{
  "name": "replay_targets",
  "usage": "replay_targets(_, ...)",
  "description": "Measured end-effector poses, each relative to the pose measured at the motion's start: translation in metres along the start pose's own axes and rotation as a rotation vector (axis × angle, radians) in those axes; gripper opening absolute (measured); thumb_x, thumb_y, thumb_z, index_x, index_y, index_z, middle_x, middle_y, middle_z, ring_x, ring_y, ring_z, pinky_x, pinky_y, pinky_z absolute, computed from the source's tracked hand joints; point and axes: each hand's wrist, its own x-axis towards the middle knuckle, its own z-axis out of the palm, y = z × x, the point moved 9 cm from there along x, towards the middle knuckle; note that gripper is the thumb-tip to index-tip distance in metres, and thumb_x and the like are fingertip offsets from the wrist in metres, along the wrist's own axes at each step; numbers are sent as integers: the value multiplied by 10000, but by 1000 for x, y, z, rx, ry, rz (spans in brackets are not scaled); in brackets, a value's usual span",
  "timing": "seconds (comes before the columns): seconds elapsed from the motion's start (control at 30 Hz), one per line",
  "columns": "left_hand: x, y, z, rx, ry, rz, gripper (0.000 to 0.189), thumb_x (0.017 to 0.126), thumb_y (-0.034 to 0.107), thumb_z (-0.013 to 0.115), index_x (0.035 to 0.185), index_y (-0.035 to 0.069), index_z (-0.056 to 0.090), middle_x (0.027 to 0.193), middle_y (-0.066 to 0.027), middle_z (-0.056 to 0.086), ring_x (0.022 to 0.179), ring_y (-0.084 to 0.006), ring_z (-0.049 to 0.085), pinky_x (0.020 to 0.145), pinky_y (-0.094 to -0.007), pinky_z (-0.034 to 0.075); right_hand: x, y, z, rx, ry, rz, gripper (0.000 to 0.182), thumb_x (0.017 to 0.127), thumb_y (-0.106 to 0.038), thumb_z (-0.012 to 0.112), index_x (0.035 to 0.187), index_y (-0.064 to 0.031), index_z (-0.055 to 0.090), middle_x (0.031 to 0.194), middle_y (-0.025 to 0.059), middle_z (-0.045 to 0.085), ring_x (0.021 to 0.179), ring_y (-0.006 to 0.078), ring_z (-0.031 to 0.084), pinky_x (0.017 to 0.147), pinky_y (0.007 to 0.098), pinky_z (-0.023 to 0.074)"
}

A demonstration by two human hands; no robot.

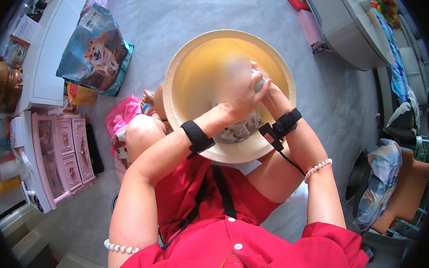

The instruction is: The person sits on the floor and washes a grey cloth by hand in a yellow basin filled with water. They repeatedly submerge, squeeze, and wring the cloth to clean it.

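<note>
A round yellow basin point(181, 73) with a cream rim is between my knees. Over it my left hand point(240, 102) and my right hand point(266, 80) come together, fingers closed around a bunched grey cloth point(259, 85). Only a small part of that cloth shows between the fingers. A blurred patch covers part of my left hand and the middle of the basin, so the fingertips there are hidden. Below my hands, a crumpled pale grey cloth point(238, 131) lies at the near side of the basin. Whether the two cloth parts are one piece I cannot tell.
Past my left knee are a bare foot point(147, 97) and pink fabric point(124, 108). A dog-food bag point(101, 56) and a pink ornate cabinet point(66, 154) stand left. A grey-white cabinet point(348, 26) is at upper right. A cable point(291, 159) runs from my right wrist strap.
</note>
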Motion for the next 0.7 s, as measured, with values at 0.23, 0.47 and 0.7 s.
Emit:
replay_targets(0.23, -30, -67, 39, -248, -233, 10, 319, 746, 115, 610, 1054, 66, 540, 960, -80, 548, 886, -207, 519, 760, -317, 439, 7, 4, -15, -210, 231, -33, 313, 855, -295, 509, 1011, -25, 540, 910, 49, 572, 788, 137, 548, 644, 271, 470)
replay_targets(0.47, -15, -104, 5, 457, -452, -106, 222, 770, 238, 577, 920, 76, 607, 802, -92, 591, 809, -199, 560, 649, -344, 440, -7, -14, -31, -524, 143, -78, 373, 825, -317, 526, 1020, -2, 567, 982, 89, 588, 852, 162, 560, 692, 304, 457)
replay_targets(0.7, -41, -128, 44, -237, -494, -274, 264, 744, 198, 627, 957, 44, 604, 872, -98, 604, 789, -205, 575, 682, -335, 460, 25, -10, -80, -1540, 413, 68, 427, 765, -399, 557, 976, -31, 607, 892, 102, 617, 852, 194, 572, 677, 313, 445)
